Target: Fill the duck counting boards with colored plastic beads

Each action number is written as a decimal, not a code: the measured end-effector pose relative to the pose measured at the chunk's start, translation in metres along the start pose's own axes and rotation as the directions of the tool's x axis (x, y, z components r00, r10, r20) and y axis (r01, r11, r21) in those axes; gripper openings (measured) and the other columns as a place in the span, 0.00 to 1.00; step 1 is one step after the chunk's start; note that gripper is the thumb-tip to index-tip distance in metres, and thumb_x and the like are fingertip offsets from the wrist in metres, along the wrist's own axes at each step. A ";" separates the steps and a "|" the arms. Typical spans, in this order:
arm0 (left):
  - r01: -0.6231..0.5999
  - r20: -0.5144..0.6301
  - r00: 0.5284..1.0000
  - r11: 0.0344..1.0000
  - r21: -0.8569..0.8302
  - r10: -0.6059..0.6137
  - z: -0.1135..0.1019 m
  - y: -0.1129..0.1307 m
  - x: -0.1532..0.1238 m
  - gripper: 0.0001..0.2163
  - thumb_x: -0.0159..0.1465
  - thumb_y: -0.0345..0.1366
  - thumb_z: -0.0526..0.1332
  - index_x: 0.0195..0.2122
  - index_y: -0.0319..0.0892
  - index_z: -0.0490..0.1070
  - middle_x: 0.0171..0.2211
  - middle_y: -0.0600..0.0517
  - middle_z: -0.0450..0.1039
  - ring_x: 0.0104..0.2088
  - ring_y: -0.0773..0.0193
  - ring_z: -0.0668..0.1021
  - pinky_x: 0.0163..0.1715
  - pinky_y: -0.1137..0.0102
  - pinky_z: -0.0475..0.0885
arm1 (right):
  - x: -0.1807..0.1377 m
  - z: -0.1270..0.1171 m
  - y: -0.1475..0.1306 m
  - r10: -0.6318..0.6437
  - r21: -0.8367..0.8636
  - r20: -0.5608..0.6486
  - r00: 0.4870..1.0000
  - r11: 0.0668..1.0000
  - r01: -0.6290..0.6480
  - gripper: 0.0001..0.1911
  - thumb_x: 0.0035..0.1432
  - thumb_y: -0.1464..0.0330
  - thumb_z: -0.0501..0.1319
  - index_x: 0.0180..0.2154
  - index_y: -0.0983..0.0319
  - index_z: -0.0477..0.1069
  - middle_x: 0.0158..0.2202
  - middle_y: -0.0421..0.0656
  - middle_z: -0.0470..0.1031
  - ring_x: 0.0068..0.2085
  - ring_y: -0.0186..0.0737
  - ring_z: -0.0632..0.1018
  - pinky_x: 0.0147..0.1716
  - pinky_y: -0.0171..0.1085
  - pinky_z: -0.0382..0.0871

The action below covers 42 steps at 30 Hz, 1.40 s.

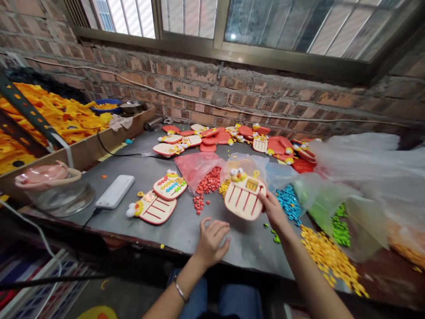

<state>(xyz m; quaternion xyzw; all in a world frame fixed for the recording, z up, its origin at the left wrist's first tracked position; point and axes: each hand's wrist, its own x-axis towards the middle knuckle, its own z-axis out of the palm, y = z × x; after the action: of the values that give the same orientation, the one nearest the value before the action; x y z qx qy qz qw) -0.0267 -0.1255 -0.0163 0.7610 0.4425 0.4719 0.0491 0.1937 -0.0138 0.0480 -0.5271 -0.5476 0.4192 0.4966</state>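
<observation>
My right hand (271,207) grips the right edge of a cream toy board (244,199) with red slots, a yellow panel and a googly-eyed duck head on top, raised above the table. My left hand (214,240) hovers near the table's front edge, fingers apart, holding nothing. Left of it a similar slotted board (156,208) lies flat, partly under a board with coloured beads (170,185) in its slots. Small red pieces (208,180) spill from a pink bag beyond my left hand. Yellow pieces (224,188) are partly hidden behind the held board.
Boards and red backs (212,137) pile up along the brick wall. To the right lie blue pieces (288,204), green pieces (340,226), yellow-orange pieces (327,257) and plastic bags (358,164). At left are a white power bank (115,191), a lidded clear container (59,195) and a yellow-parts bin (49,115).
</observation>
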 end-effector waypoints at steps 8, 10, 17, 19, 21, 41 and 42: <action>0.105 0.263 0.954 0.981 0.162 -0.146 -0.011 0.004 -0.008 0.16 0.62 0.38 0.59 0.51 0.44 0.69 0.55 0.44 0.69 0.55 0.53 0.70 0.53 0.55 0.59 | -0.052 -0.001 0.061 -0.014 -0.420 0.097 0.995 0.906 0.053 0.17 0.56 0.58 0.60 0.42 0.63 0.75 0.41 0.50 0.78 0.43 0.51 0.77 0.46 0.51 0.70; 0.062 0.333 0.935 0.979 0.194 -0.125 -0.008 0.004 -0.008 0.17 0.62 0.38 0.59 0.53 0.45 0.68 0.58 0.43 0.66 0.57 0.51 0.67 0.54 0.53 0.59 | -0.037 0.018 0.054 -0.249 -0.568 0.133 0.959 0.774 0.280 0.14 0.57 0.65 0.59 0.44 0.63 0.74 0.44 0.51 0.76 0.47 0.51 0.74 0.50 0.52 0.66; 0.052 0.383 0.912 0.969 0.243 -0.145 -0.005 0.002 -0.011 0.21 0.62 0.41 0.60 0.56 0.45 0.66 0.57 0.40 0.64 0.58 0.48 0.65 0.54 0.50 0.60 | 0.014 0.126 0.038 -0.329 -0.404 0.737 0.591 0.487 0.774 0.16 0.55 0.79 0.59 0.44 0.62 0.74 0.49 0.49 0.71 0.48 0.42 0.72 0.47 0.38 0.66; 0.059 0.376 0.914 0.966 0.253 -0.154 -0.005 0.001 -0.011 0.22 0.61 0.43 0.61 0.56 0.44 0.67 0.58 0.39 0.63 0.59 0.46 0.65 0.55 0.49 0.59 | 0.022 0.141 0.037 -0.272 -0.420 0.776 0.570 0.451 0.787 0.11 0.56 0.78 0.59 0.40 0.63 0.75 0.41 0.47 0.73 0.41 0.40 0.73 0.41 0.36 0.66; 0.057 0.382 0.911 0.965 0.255 -0.155 -0.005 0.001 -0.011 0.22 0.61 0.43 0.61 0.56 0.44 0.67 0.60 0.39 0.61 0.59 0.46 0.64 0.55 0.49 0.58 | 0.026 0.141 0.036 -0.235 -0.448 0.771 0.592 0.460 0.766 0.07 0.57 0.77 0.59 0.35 0.64 0.75 0.35 0.45 0.73 0.35 0.37 0.72 0.37 0.34 0.65; 0.094 0.445 0.867 0.950 0.298 -0.226 -0.005 0.007 -0.002 0.41 0.56 0.50 0.65 0.67 0.45 0.51 0.65 0.41 0.57 0.64 0.42 0.59 0.59 0.43 0.53 | -0.033 0.000 0.066 -0.396 -0.458 0.354 0.847 0.717 0.526 0.06 0.60 0.70 0.60 0.31 0.61 0.75 0.36 0.47 0.78 0.40 0.45 0.72 0.43 0.45 0.66; 0.096 0.447 0.865 0.949 0.301 -0.230 -0.005 0.007 -0.002 0.41 0.56 0.50 0.65 0.67 0.45 0.51 0.65 0.41 0.57 0.64 0.42 0.59 0.59 0.43 0.52 | -0.033 0.000 0.066 -0.394 -0.457 0.355 0.848 0.718 0.525 0.06 0.60 0.70 0.60 0.31 0.61 0.74 0.35 0.47 0.78 0.40 0.45 0.72 0.43 0.45 0.66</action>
<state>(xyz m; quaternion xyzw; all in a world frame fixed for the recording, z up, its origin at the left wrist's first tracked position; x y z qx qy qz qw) -0.0261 -0.1326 -0.0112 0.8124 0.5399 0.1998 0.0926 0.2027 -0.0399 -0.0203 -0.4380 -0.8108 0.1690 0.3496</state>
